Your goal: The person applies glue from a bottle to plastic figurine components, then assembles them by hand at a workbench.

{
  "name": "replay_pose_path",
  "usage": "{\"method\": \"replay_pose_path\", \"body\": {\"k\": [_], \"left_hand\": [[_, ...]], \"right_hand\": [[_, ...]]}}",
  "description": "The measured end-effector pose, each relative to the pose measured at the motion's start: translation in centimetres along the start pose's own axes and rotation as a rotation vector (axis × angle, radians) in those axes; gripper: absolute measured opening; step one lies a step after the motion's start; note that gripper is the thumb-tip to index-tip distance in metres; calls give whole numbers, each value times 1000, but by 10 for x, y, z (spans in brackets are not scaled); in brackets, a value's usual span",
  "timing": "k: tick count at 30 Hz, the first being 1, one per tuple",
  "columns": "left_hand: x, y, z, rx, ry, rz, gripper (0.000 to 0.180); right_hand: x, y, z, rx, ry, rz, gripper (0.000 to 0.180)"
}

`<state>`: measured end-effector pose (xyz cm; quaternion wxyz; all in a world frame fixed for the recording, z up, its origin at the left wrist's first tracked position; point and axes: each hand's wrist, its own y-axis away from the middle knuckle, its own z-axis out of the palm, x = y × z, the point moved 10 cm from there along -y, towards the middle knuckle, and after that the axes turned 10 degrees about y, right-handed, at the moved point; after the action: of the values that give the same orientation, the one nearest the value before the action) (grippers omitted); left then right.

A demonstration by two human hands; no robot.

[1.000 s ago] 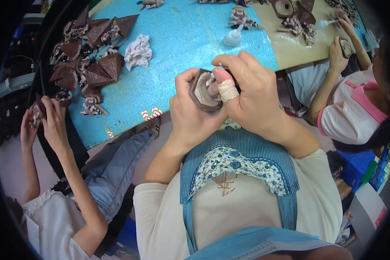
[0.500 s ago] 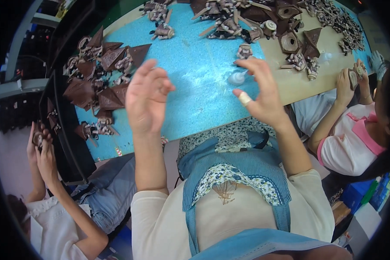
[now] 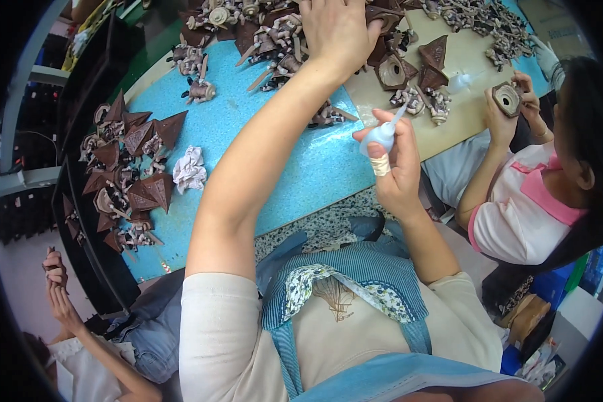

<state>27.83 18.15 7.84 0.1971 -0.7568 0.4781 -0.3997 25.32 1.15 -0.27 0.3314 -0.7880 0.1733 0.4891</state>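
Now stretched far across the blue desk (image 3: 295, 167), left hand (image 3: 338, 30) spread over the heap of brown parts (image 3: 275, 30), seemingly picking one, no longer empty mid-air, while right hand (image 3: 395, 167) grips the small squeeze bottle (image 3: 380, 136) near the chest.

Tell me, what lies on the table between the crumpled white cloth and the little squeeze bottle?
In the head view, mostly bare blue tabletop, crossed by the left forearm; the white cloth lies left, the right hand holds the bottle.
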Motion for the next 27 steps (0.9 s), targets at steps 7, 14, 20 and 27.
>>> {"method": "replay_pose_path", "body": {"k": [7,14,20,27], "left_hand": [[0,43,-90,28,330,-73,23],[-58,199,-141,-462,215,-615,25],[-63,225,-140,-152,189,-280,24],[-50,243,-116,-92,1286,-916,48]], "right_hand": [[5,8,-18,19,-193,77,41],[12,13,3,-125,-352,160,42],[0,13,27,-267,-368,308,34],[-42,6,21,-312,-225,214,33]]}}
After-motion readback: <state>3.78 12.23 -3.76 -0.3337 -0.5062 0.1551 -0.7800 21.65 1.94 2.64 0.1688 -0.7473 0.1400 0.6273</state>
